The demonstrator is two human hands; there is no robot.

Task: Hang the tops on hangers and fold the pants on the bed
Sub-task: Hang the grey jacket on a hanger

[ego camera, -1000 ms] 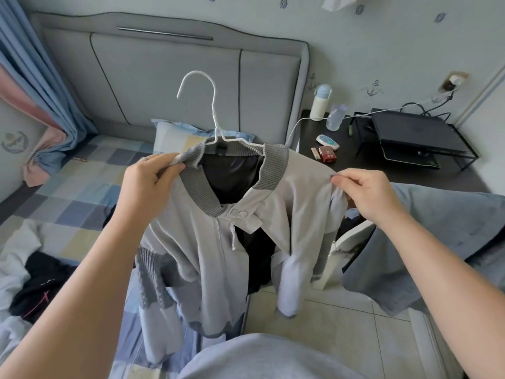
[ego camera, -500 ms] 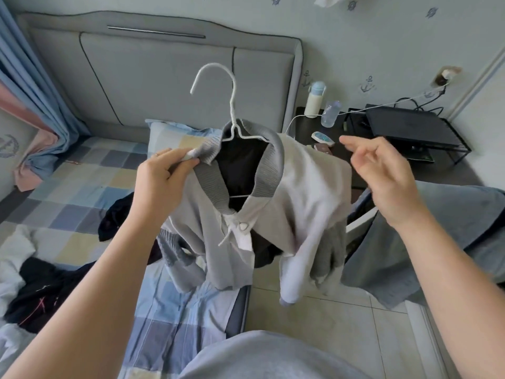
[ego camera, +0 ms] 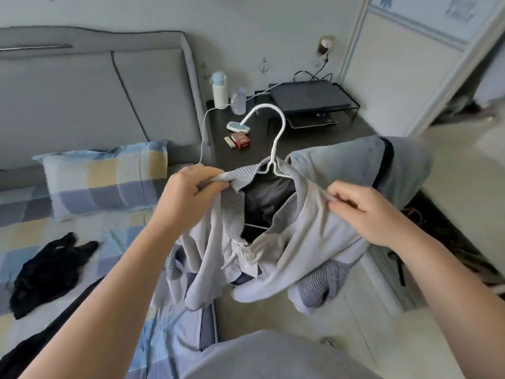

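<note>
The pale grey jacket with a ribbed knit collar (ego camera: pixel 300 242) hangs on a white wire hanger (ego camera: pixel 276 138), in the air over the edge of the bed (ego camera: pixel 114 231). The left hand (ego camera: pixel 188 198) curls its fingers round the collar; the right hand (ego camera: pixel 374 214) pinches the shoulder cloth. A dark desk (ego camera: pixel 355 127) stands behind.

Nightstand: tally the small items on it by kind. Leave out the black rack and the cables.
Bottles: 2, the white bottle and the clear bottle
Red box: 1
White-and-blue gadget: 1
Tan stick: 1
Total: 5
</note>
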